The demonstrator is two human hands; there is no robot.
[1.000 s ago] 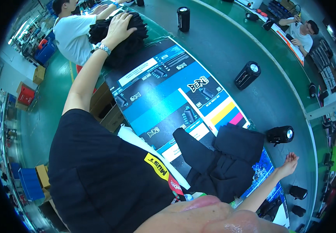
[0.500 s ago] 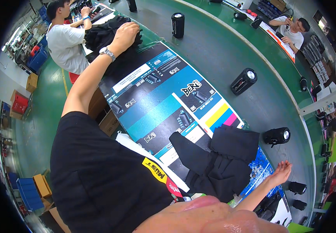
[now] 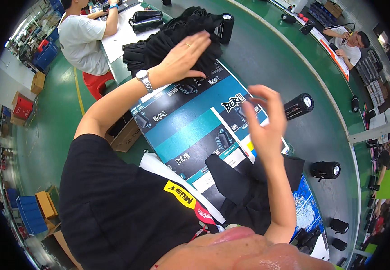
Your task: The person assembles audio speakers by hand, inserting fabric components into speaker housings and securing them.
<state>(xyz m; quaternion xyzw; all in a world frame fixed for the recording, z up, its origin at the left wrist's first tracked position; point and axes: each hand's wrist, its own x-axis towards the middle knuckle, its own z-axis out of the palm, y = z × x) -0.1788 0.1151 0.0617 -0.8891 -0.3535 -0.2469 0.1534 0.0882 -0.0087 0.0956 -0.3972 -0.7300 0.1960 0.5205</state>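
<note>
My left hand (image 3: 183, 58), with a watch on its wrist, lies with fingers stretched out on a heaped pile of black cloth pieces (image 3: 177, 33) at the far end of the table. Nothing shows in its grasp. My right hand (image 3: 267, 123) is raised over the printed sheet (image 3: 181, 119), its fingers apart and curved, holding nothing. Close to me lie folded black cloth pieces (image 3: 231, 180), partly hidden by my right forearm. A black cylindrical speaker (image 3: 299, 106) lies on the grey belt just right of my right hand.
More black speakers (image 3: 325, 170) stand or lie along the grey conveyor belt (image 3: 314, 139). One upright speaker (image 3: 225, 28) touches or nearly touches the cloth pile. A co-worker (image 3: 82, 38) sits at the far left by a white table with wrapped black items (image 3: 146, 20). Another person (image 3: 350, 47) works across the belt.
The far cloth pile has shifted right, toward the belt, with my left hand on it. My right hand has come from the belt's near side to above the printed sheet.
</note>
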